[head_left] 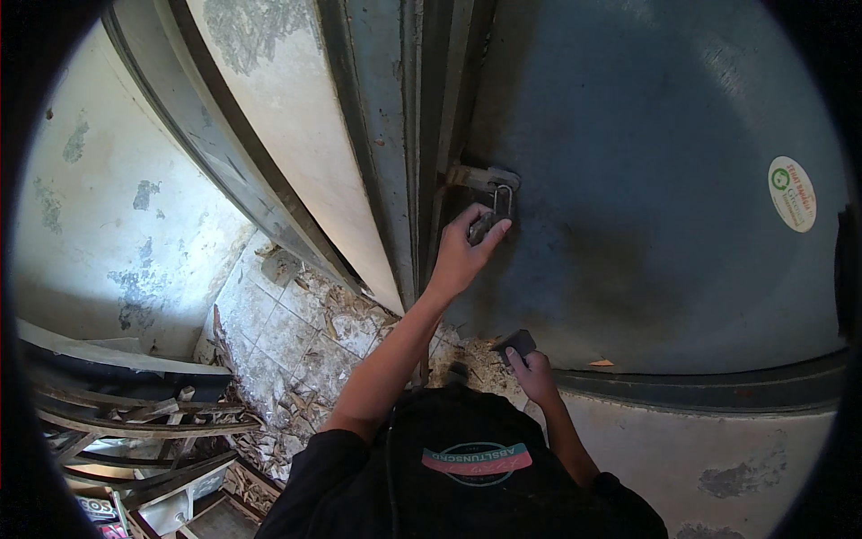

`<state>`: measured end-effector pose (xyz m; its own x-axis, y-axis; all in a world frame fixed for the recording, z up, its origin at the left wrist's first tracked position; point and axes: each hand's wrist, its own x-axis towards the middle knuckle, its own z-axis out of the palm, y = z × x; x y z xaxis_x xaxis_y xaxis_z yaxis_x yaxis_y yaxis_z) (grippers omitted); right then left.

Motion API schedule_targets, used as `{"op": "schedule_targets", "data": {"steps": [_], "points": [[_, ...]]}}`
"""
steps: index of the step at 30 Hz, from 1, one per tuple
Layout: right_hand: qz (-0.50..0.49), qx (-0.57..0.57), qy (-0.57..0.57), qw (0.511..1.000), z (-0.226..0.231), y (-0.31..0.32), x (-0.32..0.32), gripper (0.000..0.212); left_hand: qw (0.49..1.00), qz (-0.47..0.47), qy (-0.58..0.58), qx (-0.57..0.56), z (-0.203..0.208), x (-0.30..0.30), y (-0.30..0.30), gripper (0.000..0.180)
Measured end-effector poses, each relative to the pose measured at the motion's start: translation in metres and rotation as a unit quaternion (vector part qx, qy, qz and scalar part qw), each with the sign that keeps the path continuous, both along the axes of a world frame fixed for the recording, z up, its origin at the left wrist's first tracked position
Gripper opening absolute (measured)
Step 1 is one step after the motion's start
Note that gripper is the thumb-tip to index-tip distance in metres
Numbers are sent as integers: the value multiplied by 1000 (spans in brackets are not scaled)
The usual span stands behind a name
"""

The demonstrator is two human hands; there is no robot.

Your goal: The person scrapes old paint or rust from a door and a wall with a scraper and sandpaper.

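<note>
Padlock (486, 226), metal, dark body with paler looped shackle: located at the edge of a blue-grey door (646, 207), just below a rusted hasp (489, 178). The body was grasped in the grip of the left hand (471, 241), between thumb and fingers, and was partly covered by them. The shackle was pointed upward, its top set against the end of the hasp; whether it was passed through or locked could not be told.

Object, dark, block-shaped (515, 342): held in the grip of the right hand (532, 373), lower down and nearer the body, the thumb laid along its near side. Its kind could not be told.

Door, fittings and marks: an oval white sticker (792, 194) with a green emblem was fixed at the right; dark smudges were spread below and to the right of the padlock. A small orange-brown scrap (602, 363) was lodged at the lower edge.

Surroundings: a blue-grey door frame (382, 117) was set to the left. The tiled floor (278, 328) was strewn with dry debris. Slatted wooden furniture (148, 427) was placed at lower left, beside a white wall (108, 207) with peeled patches. A black shirt (431, 503) was worn.
</note>
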<state>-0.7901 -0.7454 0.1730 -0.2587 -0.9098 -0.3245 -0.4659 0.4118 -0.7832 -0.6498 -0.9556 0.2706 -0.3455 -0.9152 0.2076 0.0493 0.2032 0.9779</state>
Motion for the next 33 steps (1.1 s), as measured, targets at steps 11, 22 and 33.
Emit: {"op": "schedule_targets", "data": {"steps": [11, 22, 33], "points": [[-76, -24, -4, 997, -1, 16, -8, 40, 983, 100, -66, -138, 1, 2, 4, 24], [-85, -124, 103, 983, 91, -36, -17, 39, 999, 30, 14, -25, -1, 3, 5, 23], [29, -284, 268, 920, 231, -140, -8, 44, 987, -49, 75, 131, -44, 56, 40, 28]]}}
